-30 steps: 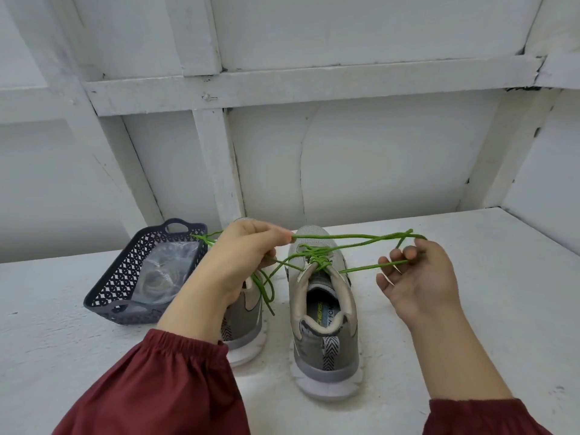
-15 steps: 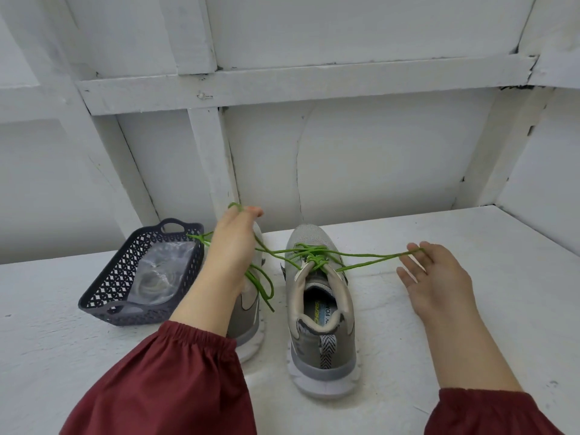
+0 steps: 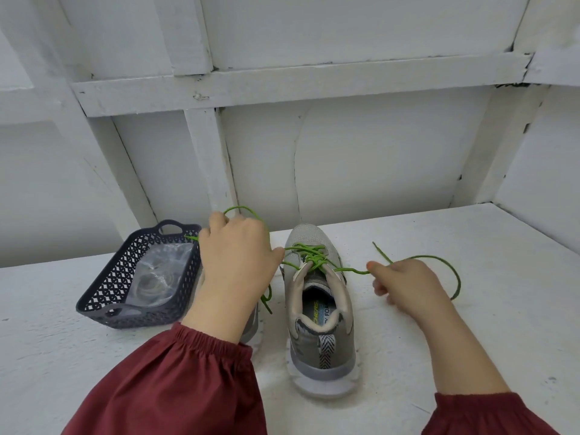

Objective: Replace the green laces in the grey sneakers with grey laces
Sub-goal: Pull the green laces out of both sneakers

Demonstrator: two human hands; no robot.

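Two grey sneakers stand side by side, heels toward me. The right sneaker (image 3: 318, 312) is in full view, its green lace (image 3: 309, 257) loosened across the top eyelets. The left sneaker (image 3: 252, 321) is mostly hidden behind my left arm. My left hand (image 3: 235, 262) hangs over that shoe, fingers curled round a loop of green lace that arches above the knuckles. My right hand (image 3: 405, 284) rests on the white surface right of the right sneaker and pinches the lace's other end, which curls away to the right (image 3: 452, 274).
A dark perforated plastic basket (image 3: 103, 296) sits left of the shoes and holds a clear bag with pale laces (image 3: 157, 277). The white painted shelf (image 3: 470, 324) ends at a white panelled back wall and a side wall at right.
My left hand has lowered over the left sneaker while keeping its lace loop. My right hand, open half a second ago, has dropped to the surface and closed on the lace end.
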